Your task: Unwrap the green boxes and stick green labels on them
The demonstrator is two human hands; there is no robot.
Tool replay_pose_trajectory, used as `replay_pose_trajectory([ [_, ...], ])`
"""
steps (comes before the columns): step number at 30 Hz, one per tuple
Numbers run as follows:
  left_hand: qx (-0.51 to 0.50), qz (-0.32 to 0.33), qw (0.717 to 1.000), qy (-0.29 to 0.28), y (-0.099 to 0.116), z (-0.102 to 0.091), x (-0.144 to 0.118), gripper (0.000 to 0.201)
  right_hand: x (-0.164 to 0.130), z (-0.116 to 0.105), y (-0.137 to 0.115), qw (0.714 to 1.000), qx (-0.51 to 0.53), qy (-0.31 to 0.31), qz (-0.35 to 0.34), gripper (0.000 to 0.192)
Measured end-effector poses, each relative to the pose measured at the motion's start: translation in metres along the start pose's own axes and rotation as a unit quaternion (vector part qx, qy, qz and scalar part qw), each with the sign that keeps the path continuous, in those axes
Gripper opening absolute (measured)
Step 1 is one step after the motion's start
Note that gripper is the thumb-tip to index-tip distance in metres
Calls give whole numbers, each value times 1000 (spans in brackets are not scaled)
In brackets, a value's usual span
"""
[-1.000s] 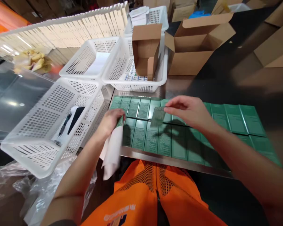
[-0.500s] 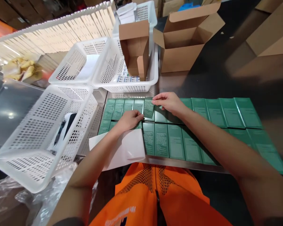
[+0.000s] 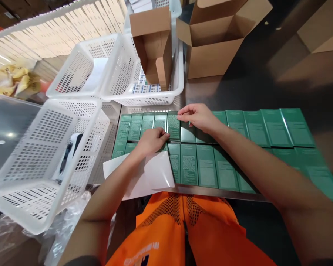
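Two rows of green boxes (image 3: 207,166) lie side by side along the table. Over one box in the far row lies a see-through label with dense fine print (image 3: 173,126), nearly lined up with the box's edges. My left hand (image 3: 153,140) is closed, with thumb and forefinger at the label's lower left corner. At its upper right corner, thumb and forefinger of my right hand (image 3: 197,117) pinch together. Boxes to the left carry similar dense print; several to the right show a paler panel. Under my left forearm lies a glossy white sheet (image 3: 158,171), partly over the near row.
White perforated baskets (image 3: 93,147) stand to the left and behind the rows. One holds a narrow open carton (image 3: 152,48); another open carton (image 3: 213,55) stands to its right. Yellow plastic wrapping (image 3: 12,81) lies at far left. The table's front edge is by my orange vest.
The printed label, offset from its box before, now lies nearly flush over it. Both hands have stayed about where they were; my view has shifted slightly.
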State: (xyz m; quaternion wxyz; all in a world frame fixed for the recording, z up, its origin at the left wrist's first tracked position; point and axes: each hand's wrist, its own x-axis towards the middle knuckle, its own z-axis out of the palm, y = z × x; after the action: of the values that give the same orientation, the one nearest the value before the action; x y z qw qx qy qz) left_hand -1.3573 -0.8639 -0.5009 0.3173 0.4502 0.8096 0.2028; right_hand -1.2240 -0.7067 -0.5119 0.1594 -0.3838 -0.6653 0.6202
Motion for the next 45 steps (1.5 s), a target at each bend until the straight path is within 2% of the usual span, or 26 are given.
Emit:
replay_pose_trajectory([
  [5,32,-11,999,-15,3,0,2,29,7,2,18,995,-62,29,-70,37],
  [18,83,-44,995,-28,13,0,8,25,-1,8,15,977,-164,68,-115,28],
  [20,105,-39,993,-29,14,0,10,23,-3,10,19,967,-196,78,-143,25],
  [23,126,-31,991,-38,13,-1,11,24,-2,12,25,940,-252,126,-191,29],
  [26,119,-31,992,-37,10,-2,3,26,0,14,27,924,-293,148,-194,30],
  [28,107,-31,994,1,8,-3,-6,31,-1,15,26,919,-318,142,-182,30],
  [30,84,-41,993,74,6,-5,-18,42,-4,14,24,909,-354,109,-190,40],
  [33,38,-46,976,211,2,-11,-34,53,-13,12,18,888,-398,4,-229,68],
  [34,23,-40,967,252,1,-13,-39,54,-17,12,14,889,-390,-28,-239,70],
  [36,-4,-27,946,322,-3,-16,-47,53,-28,15,4,911,-324,-75,-243,65],
  [38,-32,-13,927,373,-5,-17,-52,51,-41,25,-8,933,-230,-114,-252,51],
  [41,-92,13,906,414,-9,-17,-57,48,-62,48,-24,933,-150,-142,-294,30],
  [43,-147,25,898,414,-11,-18,-61,49,-70,63,-29,926,-142,-122,-327,15],
  [45,-213,19,898,385,-13,-22,-66,49,-73,72,-30,909,-163,-59,-379,7],
])
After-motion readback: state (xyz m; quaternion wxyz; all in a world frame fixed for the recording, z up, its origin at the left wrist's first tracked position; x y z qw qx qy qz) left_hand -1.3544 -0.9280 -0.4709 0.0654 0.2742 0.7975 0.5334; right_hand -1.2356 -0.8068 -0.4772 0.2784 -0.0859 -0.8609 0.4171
